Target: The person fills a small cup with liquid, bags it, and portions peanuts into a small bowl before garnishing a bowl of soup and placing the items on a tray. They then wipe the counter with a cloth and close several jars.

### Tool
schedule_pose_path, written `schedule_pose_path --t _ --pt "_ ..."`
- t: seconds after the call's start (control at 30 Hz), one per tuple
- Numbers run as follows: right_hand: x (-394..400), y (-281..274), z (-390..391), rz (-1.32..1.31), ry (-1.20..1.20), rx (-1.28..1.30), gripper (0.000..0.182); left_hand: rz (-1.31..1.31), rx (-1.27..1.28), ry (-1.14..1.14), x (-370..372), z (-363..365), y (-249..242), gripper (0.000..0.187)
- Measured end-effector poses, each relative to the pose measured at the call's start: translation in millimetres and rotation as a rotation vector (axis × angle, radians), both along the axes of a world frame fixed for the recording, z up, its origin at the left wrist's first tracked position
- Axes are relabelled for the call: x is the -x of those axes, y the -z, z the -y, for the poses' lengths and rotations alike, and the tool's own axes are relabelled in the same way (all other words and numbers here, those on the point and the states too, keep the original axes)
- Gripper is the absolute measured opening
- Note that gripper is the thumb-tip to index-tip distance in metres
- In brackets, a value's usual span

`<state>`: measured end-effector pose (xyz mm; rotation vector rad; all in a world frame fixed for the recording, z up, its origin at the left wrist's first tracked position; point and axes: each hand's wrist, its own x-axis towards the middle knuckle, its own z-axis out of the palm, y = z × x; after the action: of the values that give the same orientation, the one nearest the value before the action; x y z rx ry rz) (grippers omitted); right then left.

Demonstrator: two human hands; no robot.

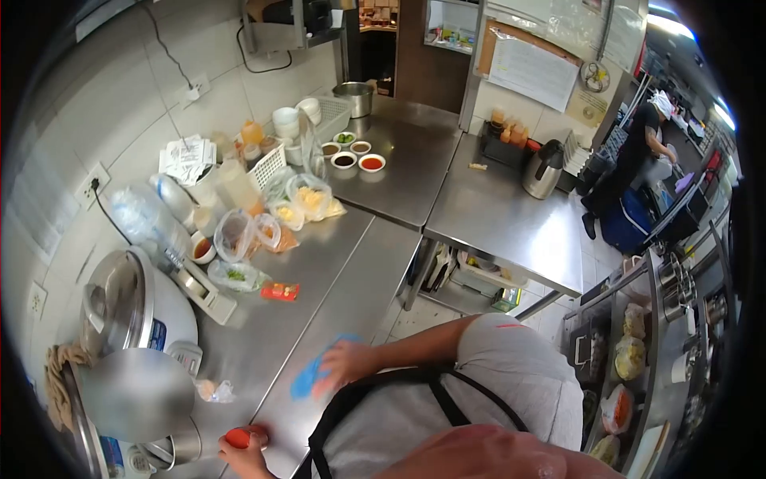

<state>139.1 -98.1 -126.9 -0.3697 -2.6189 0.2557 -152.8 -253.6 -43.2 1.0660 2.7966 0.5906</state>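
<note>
My right hand presses a blue cloth against the steel counter, and motion blurs its fingers. At the lower edge, my left hand grips a small red cup whose inside cannot be made out. Near it lies a small clear plastic bag with something pale in it. A red packet rests farther up the counter, beside a clear bag with green bits.
Rice cookers and a tape dispenser line the wall side. Bags of food, sauce bowls and a steel pot stand farther back. A thermal jug is on the side counter. Another person stands far right.
</note>
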Motion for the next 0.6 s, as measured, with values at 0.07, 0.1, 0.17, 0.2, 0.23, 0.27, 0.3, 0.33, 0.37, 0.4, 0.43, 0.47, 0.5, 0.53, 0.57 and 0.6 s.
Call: schedule_pose_path --t 0.07,0.1,0.17,0.2,0.23,0.27,0.3,0.33,0.37,0.4,0.43,0.47,0.5,0.53,0.57,0.6 --pt "-42.9 -35.5 -32.4 0.275 0.282 0.198 0.036 0.007 -0.006 0.075 -29.9 -17.8 -7.7 0.065" --pt "-56.1 -42.7 -43.9 0.408 0.432 0.389 0.038 -0.01 0.004 0.142 -49.9 -29.9 -12.8 0.067" --pt "-68.2 -29.7 -50.6 -0.263 0.15 1.01 0.037 -0.056 -0.058 0.332 -92.1 -57.0 -14.1 0.065" --pt "-72.7 -23.8 -52.1 -0.615 -0.001 1.303 0.037 0.062 -0.024 0.383 -126.3 -74.1 -36.4 0.062" --pt "-75.0 -31.8 -50.9 -0.573 -0.038 1.199 0.032 0.073 -0.062 0.448 -152.1 -88.8 -39.4 0.061" --pt "-74.4 -49.1 -46.8 -0.538 -0.072 1.092 0.029 0.083 -0.099 0.517 -175.6 -103.3 -36.7 0.06" --pt "-75.2 -62.8 -46.1 -0.508 -0.099 0.982 0.025 0.079 -0.142 0.591 -202.8 -117.1 -40.3 0.06" --pt "-75.0 -70.3 -50.6 -0.603 -0.063 1.183 0.025 0.077 -0.185 0.67 -227.3 -129.6 -45.0 0.06" --pt "-74.1 -77.2 -58.0 -0.696 -0.024 1.381 0.024 0.09 -0.198 0.683 -245.4 -139.5 -52.8 0.059" --pt "-81.2 -81.6 -67.6 -0.785 0.014 1.578 0.024 0.103 -0.213 0.696 -261.9 -148.4 -61.7 0.059" --pt "-96.4 -84.3 -83.5 -0.724 -0.073 1.795 0.025 0.117 -0.227 0.708 -275.5 -156.3 -67.7 0.058" --pt "-111.4 -86.4 -104.5 -0.647 -0.17 2.007 0.026 0.107 -0.249 0.721 -286.4 -164.6 -70.6 0.058" --pt "-117.9 -83.4 -112.2 -0.635 -0.279 2.092 0.027 0.097 -0.273 0.731 -294.9 -172.5 -72.8 0.058" --pt "-124.3 -80.4 -119.9 -0.613 -0.385 2.177 0.029 0.088 -0.297 0.744 -302.0 -180.0 -74.6 0.058" --pt "-124.5 -77.1 -125.2 -0.675 -0.489 2.132 0.032 0.057 -0.346 0.735 -308.0 -188.6 -76.2 0.058" --pt "-119.7 -70.0 -131.4 -0.745 -0.588 2.081 0.036 0.016 -0.352 0.73 -308.5 -195.5 -77.0 0.058"
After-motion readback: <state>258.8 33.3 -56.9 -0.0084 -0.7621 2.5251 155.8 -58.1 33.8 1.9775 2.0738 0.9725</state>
